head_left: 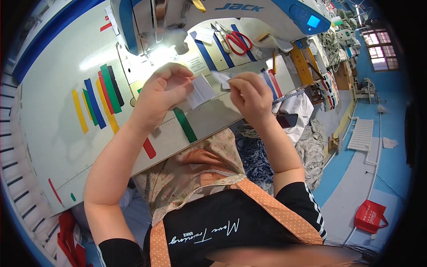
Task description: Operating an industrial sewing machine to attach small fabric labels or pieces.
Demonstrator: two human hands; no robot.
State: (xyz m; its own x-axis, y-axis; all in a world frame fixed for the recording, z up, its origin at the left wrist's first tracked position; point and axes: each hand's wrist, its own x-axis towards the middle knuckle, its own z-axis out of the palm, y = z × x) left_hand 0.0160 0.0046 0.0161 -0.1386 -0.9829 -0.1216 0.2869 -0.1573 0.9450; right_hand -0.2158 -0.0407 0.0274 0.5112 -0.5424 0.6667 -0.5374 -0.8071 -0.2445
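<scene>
Above the front edge of the sewing table (58, 151), my left hand (164, 91) is closed on a small white printed label (201, 91) between thumb and fingers. My right hand (252, 95) is pinched at the same height, a little to the right. From its fingertips a second small white label (220, 78) sticks out, smeared by motion. The two labels are close to each other. Beyond my left hand, the lit needle area of a blue and white sewing machine (267, 13) glows. A green strip (184, 125) lies on the table below the hands.
Several coloured strips (92, 104) lie in a row at left. Red-handled scissors (239, 43) rest behind my right hand, near a yellow box (302, 64). A phone (287, 120) sits on white cloth to the right. A red bag (370, 216) is on the floor.
</scene>
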